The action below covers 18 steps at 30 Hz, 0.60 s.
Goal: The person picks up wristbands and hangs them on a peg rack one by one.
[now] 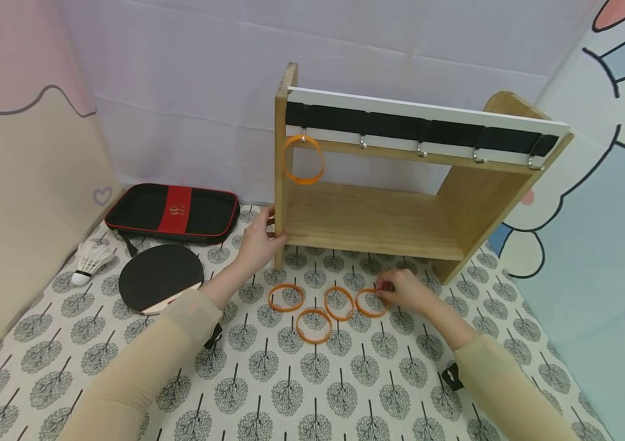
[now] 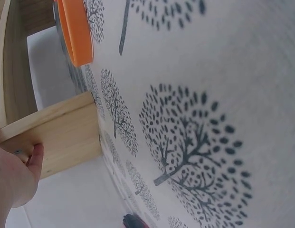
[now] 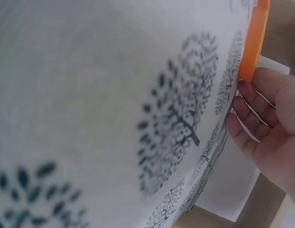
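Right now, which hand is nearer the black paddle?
Left. The left hand is right of the black paddle, gripping the shelf by its side; the right hand is farther right, at the rightmost orange ring.

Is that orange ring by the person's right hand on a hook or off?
Off: the orange ring is down at the patterned cloth, pinched by the right hand, below the hooks.

A: Backdrop (image 1: 180, 92)?
B: Pale lilac, horizontal creases.
A: Sides?
B: Left panel (image 1: 20, 171): cream below pink, small purple heart (image 1: 102, 196). Right panel (image 1: 594, 294): pale blue, white cartoon shapes (image 1: 583, 156), dark outlines.
A: Underneath?
B: White cloth (image 1: 395, 398), grey tree prints (image 1: 315, 367) in rows.
A: Light?
B: Soft, even.
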Each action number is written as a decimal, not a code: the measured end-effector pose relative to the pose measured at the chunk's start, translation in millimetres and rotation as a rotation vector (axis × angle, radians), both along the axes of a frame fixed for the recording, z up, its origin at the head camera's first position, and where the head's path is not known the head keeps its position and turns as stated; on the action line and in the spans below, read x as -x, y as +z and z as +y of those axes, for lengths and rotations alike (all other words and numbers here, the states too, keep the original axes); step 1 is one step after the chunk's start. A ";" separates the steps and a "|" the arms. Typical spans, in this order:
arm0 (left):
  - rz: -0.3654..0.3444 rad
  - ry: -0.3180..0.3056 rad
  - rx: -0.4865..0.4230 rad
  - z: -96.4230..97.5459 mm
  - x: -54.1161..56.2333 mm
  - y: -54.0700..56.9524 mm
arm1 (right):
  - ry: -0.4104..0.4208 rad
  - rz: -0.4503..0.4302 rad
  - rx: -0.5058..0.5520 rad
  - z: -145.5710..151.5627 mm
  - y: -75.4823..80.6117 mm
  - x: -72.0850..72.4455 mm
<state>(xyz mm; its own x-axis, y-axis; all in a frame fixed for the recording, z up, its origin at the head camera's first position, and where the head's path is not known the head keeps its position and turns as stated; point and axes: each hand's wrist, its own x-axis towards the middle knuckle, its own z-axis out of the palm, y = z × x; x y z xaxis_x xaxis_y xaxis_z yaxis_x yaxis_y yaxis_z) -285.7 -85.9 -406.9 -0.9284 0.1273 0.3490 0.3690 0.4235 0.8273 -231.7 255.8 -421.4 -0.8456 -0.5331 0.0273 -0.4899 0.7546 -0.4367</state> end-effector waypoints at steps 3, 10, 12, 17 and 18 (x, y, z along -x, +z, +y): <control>0.009 -0.001 0.002 0.4 0.7 -1.7 | -0.015 -0.002 0.002 -0.6 3.6 -3.5; 0.026 0.003 0.008 0.9 1.5 -2.2 | -0.058 0.005 0.015 1.2 10.6 -9.2; 0.027 0.003 0.006 1.0 1.1 -1.1 | -0.067 0.014 0.027 1.5 13.9 -10.3; 0.025 0.006 0.008 0.0 0.7 -0.8 | -0.078 0.065 0.067 0.7 23.5 -14.7; 0.024 0.004 0.006 -0.3 0.8 -0.9 | -0.082 0.079 0.077 0.4 25.6 -16.1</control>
<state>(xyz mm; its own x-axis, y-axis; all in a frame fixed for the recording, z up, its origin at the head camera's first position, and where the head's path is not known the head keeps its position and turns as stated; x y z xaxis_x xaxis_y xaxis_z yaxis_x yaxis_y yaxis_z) -286.5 -86.2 -407.7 -0.9203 0.1259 0.3705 0.3872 0.4296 0.8158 -215.6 256.3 -395.7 -0.8798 -0.4563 0.1335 -0.4632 0.7593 -0.4571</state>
